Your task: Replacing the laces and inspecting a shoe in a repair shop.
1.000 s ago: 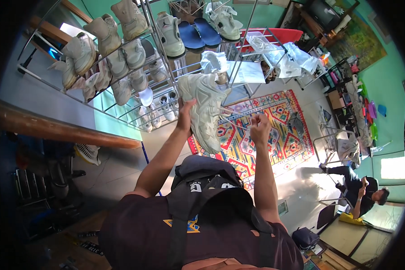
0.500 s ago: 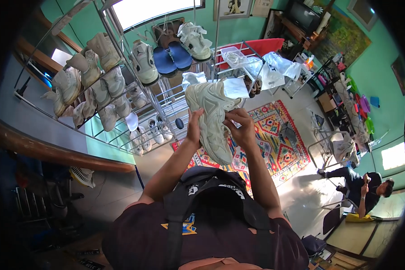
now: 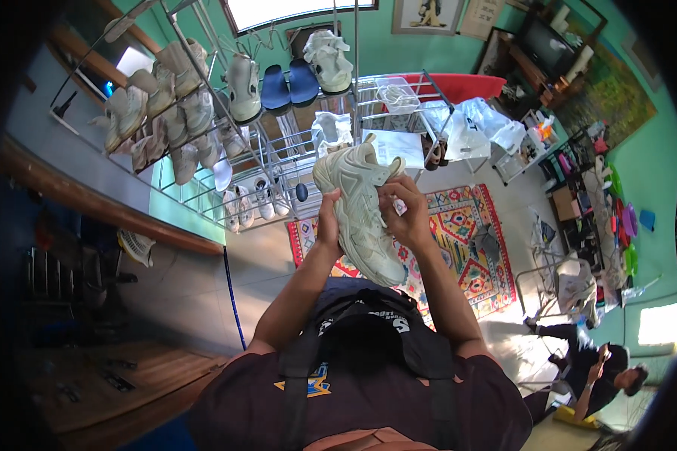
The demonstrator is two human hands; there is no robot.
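Observation:
A chunky off-white sneaker (image 3: 357, 210) is held up in front of my chest, its toe pointing down toward me and its collar away. My left hand (image 3: 329, 222) grips it along the left side, with the thumb up against the sole edge. On the other side, my right hand (image 3: 408, 214) has its fingers bent and pinched at the lace area. A bit of lace seems to be between those fingertips, though it is too small to make out surely.
Ahead stands a metal rack (image 3: 278, 143) bearing several pale shoes and a pair of blue slides (image 3: 290, 86). A patterned rug (image 3: 466, 240) covers the floor beyond my right arm. Another person (image 3: 598, 368) sits at the far right. Plastic bags (image 3: 485, 124) lie on the rack's right end.
My view has shifted, so the rack and room sit differently in it. The sneaker stays in both hands, and my right fingers have bent more at the laces.

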